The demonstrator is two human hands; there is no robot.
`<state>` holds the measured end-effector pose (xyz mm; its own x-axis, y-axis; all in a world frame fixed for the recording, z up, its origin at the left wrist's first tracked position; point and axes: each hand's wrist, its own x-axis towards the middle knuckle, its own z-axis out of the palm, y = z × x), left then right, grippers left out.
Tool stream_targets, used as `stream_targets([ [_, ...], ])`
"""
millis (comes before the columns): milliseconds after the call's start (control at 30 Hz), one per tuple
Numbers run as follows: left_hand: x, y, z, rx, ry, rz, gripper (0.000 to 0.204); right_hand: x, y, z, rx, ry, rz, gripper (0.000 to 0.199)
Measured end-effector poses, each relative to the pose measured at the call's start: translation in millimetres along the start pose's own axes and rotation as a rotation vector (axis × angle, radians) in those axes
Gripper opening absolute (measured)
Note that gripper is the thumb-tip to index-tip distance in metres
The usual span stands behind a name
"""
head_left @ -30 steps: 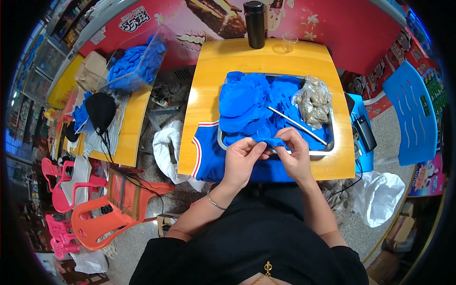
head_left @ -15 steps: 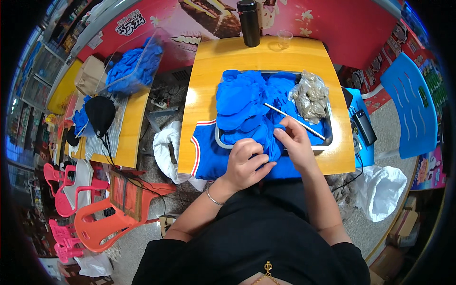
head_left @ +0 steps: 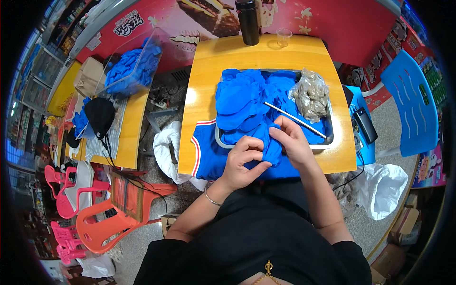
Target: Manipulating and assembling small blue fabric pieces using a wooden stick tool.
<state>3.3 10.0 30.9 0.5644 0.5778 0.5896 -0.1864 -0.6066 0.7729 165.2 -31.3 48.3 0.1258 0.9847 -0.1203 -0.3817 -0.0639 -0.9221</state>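
Note:
A small piece of blue cloth (head_left: 272,151) is bunched between my two hands at the tray's near edge. My right hand (head_left: 293,142) pinches its upper right side between thumb and fingers. My left hand (head_left: 243,161), a bangle on its wrist, has its fingers curled at the cloth's left side, thumb at the lower end. Beyond them, a metal tray (head_left: 331,142) holds a heap of round-edged blue cloth pieces (head_left: 240,99). A pale stick (head_left: 297,119) lies slantwise across the heap. At the tray's right sits a clear plastic bag of brownish lumps (head_left: 311,97).
Under the tray's near left corner lies a blue garment (head_left: 209,152) with red-and-white trim. A black flask (head_left: 248,23) and a clear cup (head_left: 283,38) stand at the table's far edge. Left is a clear bin (head_left: 135,66) of blue cloth; right, a blue chair (head_left: 411,104).
My left hand's fingers have loosened from a tight curl, with more gap toward the thumb. The right hand has shifted slightly left, and the cloth between them has been re-bunched.

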Motion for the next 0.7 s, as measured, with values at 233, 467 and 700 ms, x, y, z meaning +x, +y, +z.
stream_targets([
  [233,-5,-14,-2,-0.229,-0.320,-0.453,0.017,-2,5,9,-0.092,0.101,-0.172,0.010],
  [467,-10,-19,-4,-0.901,-0.393,-0.824,0.022,2,7,3,-0.342,0.070,-0.234,0.013],
  [700,-8,-20,-3,-0.961,-0.443,-0.779,0.026,5,12,2,-0.283,0.002,-0.179,0.012],
])
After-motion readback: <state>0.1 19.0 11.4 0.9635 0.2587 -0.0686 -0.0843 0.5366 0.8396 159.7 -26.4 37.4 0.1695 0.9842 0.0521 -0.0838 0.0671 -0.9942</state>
